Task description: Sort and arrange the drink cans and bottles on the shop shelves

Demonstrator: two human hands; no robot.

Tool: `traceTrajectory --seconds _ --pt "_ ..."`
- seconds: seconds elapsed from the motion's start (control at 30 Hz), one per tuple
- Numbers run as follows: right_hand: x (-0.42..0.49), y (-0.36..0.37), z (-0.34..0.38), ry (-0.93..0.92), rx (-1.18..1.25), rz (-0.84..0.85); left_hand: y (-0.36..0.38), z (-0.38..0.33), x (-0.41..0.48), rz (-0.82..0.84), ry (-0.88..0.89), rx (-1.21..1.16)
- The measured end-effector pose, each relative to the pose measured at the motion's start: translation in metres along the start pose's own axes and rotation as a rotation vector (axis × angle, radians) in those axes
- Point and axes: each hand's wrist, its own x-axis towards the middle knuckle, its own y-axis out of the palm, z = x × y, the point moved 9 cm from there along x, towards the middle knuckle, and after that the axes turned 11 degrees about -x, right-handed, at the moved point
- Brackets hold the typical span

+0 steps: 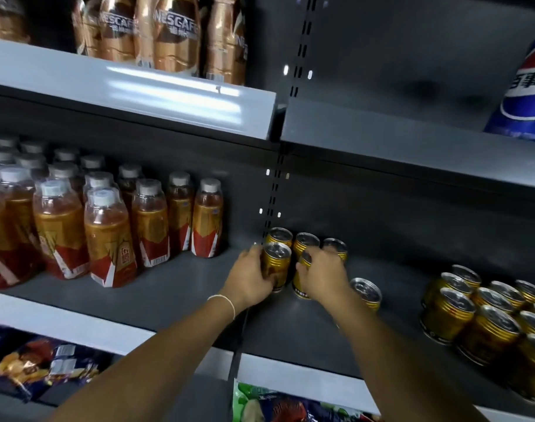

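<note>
Several small gold cans stand on the dark middle shelf (305, 327). My left hand (249, 277) grips the front left gold can (277, 263) from its left side. Beside it, my right hand (322, 274) grips another gold can (299, 284), hiding most of it. Three more gold cans stand just behind, the nearest to the upright being the back left can (279, 236). A single gold can (366, 292) stands to the right of my right wrist. A larger cluster of gold cans (485, 312) fills the shelf's right end.
Orange tea bottles with grey caps (107, 226) crowd the left half of the same shelf. Brown coffee bottles (174, 35) stand on the upper left shelf, a blue cola bottle (528, 86) on the upper right. Snack packets (37, 367) lie on the shelf below.
</note>
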Motion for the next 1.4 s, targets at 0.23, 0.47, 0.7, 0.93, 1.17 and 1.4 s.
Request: traceTrajectory --seconds 0.23,0.47,0.7,0.93,1.17,1.4 --pt "0.003 0.005 -0.011 0.057 -0.147 0.019 0.014 0.008 0.017 0.058 -0.040 -0.124" --pt "0.000 0.002 -0.012 0.079 -0.284 0.026 0.014 0.009 0.007 0.160 -0.003 -0.175" --pt "-0.024 -0.008 0.011 -0.019 0.539 -0.247 0.010 0.018 -0.018 0.205 0.038 -0.258" --pt "-0.032 0.045 0.027 -0.130 0.855 0.042 0.006 0.022 -0.025 0.190 0.109 -0.253" --pt "-0.042 0.051 0.024 -0.091 1.052 -0.023 0.005 0.031 -0.025 0.209 0.094 -0.360" --pt "-0.058 0.047 0.001 -0.052 1.070 -0.206 0.022 0.031 -0.036 0.331 0.080 -0.476"
